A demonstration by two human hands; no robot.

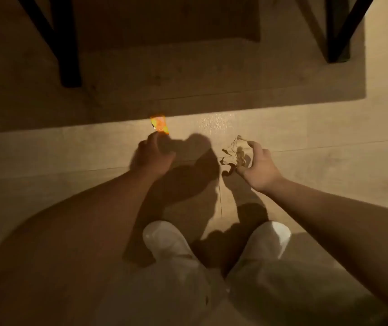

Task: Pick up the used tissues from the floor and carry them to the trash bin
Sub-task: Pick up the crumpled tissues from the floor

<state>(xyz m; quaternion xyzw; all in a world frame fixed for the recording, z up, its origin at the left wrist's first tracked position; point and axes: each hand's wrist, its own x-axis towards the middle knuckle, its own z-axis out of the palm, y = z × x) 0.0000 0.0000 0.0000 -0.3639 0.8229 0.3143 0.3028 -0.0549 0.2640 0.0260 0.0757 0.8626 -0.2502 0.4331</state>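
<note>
My right hand (257, 168) grips a crumpled, pale wad of tissue or wrapping (235, 152), held just above the wooden floor. My left hand (152, 155) reaches forward with its fingers curled, and its fingertips pinch the near end of a small orange and yellow wrapper (159, 124) that lies at the edge of the rug. Both forearms stretch out from the bottom of the view. No trash bin is in view.
A large beige rug (211, 90) covers the floor ahead. Dark furniture legs stand on it at the upper left (69, 57) and upper right (337, 43). My two white shoes (164, 241) and light trousers fill the bottom of the view.
</note>
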